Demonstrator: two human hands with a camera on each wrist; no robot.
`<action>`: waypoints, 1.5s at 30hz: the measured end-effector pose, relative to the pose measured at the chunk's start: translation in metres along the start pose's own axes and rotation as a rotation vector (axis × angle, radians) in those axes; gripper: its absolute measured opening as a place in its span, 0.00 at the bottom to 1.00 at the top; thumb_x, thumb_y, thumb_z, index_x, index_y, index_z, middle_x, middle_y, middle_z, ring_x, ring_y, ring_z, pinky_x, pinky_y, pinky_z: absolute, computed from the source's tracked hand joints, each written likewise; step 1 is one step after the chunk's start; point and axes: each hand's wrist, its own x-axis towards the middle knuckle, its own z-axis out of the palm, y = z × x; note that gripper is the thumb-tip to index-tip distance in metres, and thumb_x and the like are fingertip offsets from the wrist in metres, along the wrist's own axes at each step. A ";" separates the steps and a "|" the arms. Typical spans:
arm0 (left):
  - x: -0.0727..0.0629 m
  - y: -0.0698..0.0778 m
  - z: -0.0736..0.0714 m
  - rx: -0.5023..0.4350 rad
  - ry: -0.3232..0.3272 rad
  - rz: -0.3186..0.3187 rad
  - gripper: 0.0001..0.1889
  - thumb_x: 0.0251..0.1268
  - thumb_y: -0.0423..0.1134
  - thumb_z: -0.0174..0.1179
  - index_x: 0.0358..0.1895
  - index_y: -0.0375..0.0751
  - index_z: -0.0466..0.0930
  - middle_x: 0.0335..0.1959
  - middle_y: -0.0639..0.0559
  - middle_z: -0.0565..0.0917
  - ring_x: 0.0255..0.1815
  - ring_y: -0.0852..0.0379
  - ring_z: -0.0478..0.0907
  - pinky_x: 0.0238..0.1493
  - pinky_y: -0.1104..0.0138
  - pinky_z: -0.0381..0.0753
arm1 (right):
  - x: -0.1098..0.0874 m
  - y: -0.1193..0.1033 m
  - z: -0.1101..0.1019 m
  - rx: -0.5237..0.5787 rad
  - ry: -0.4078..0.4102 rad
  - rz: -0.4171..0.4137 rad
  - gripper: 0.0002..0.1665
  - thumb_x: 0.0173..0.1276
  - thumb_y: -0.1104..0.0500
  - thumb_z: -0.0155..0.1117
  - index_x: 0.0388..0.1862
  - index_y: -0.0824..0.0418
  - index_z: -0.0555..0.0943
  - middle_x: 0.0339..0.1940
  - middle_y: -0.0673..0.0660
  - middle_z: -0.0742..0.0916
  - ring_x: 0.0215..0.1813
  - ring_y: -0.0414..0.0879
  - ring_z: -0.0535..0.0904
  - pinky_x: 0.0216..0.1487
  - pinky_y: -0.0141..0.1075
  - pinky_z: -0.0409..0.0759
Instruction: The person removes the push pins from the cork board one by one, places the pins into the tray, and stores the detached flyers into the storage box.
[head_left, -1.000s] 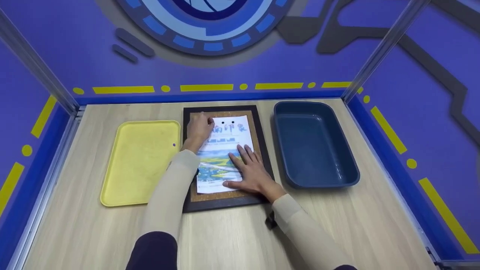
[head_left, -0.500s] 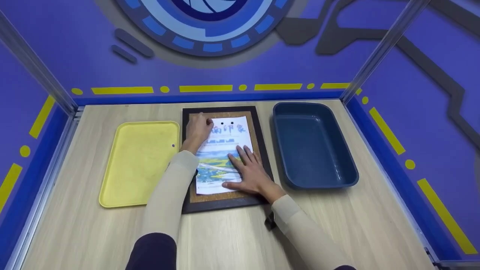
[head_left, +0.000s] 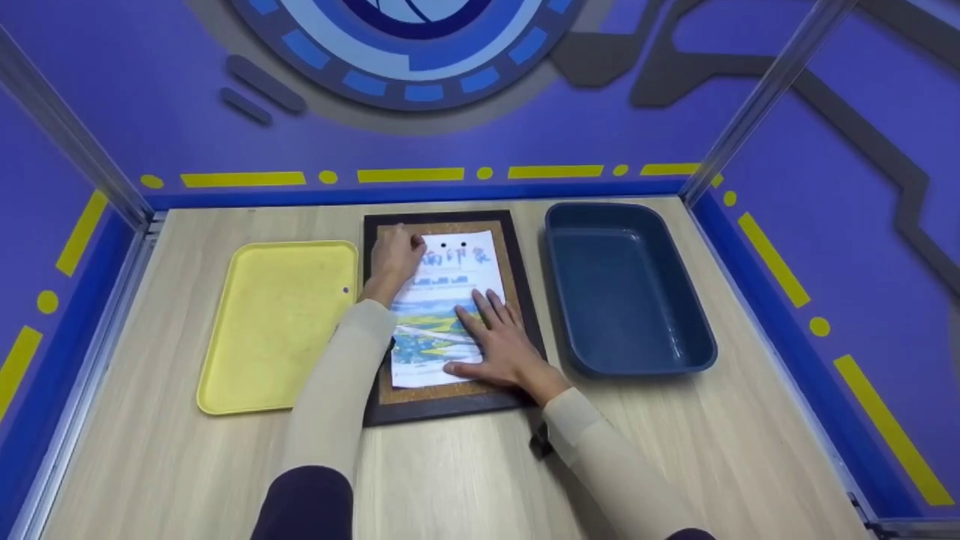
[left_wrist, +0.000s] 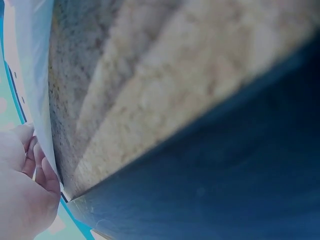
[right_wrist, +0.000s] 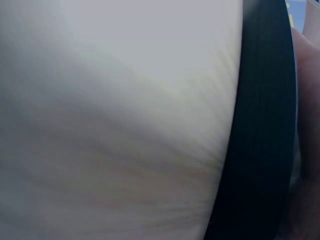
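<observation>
A dark-framed cork board (head_left: 523, 300) lies in the middle of the table with a printed sheet (head_left: 439, 300) on it. Two black pins (head_left: 444, 244) hold the sheet's top edge. My left hand (head_left: 409, 241) curls its fingers onto the sheet's top left corner and pinches there; the fingertips hide what they hold, probably a pin. In the left wrist view the curled fingers (left_wrist: 30, 165) sit by the paper's edge (left_wrist: 35, 75) on the cork. My right hand (head_left: 487, 319) lies flat on the lower half of the sheet, fingers spread and straight.
A yellow tray (head_left: 277, 360) lies left of the board with one small purple pin (head_left: 345, 289) near its right rim. A deep blue bin (head_left: 630, 360) stands on the right. Purple walls close off the back and both sides.
</observation>
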 end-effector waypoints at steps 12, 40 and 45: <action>0.002 -0.002 0.000 0.029 0.013 0.039 0.07 0.78 0.38 0.63 0.47 0.41 0.89 0.44 0.46 0.84 0.46 0.49 0.79 0.56 0.55 0.82 | 0.000 0.000 0.000 0.006 -0.013 0.011 0.63 0.64 0.17 0.59 0.88 0.47 0.56 0.89 0.61 0.51 0.88 0.62 0.39 0.83 0.64 0.41; 0.002 -0.004 -0.001 0.027 0.005 0.055 0.08 0.79 0.38 0.62 0.45 0.39 0.88 0.46 0.45 0.83 0.44 0.48 0.79 0.51 0.54 0.82 | 0.000 -0.001 -0.001 -0.010 -0.013 0.008 0.63 0.64 0.18 0.59 0.88 0.48 0.56 0.89 0.61 0.51 0.88 0.62 0.40 0.83 0.63 0.43; 0.000 -0.003 -0.001 0.032 0.011 0.063 0.08 0.80 0.38 0.61 0.44 0.38 0.87 0.45 0.45 0.82 0.42 0.48 0.79 0.49 0.54 0.82 | 0.000 -0.001 0.000 -0.010 -0.012 0.005 0.63 0.64 0.18 0.59 0.88 0.48 0.56 0.89 0.61 0.51 0.88 0.62 0.40 0.83 0.63 0.43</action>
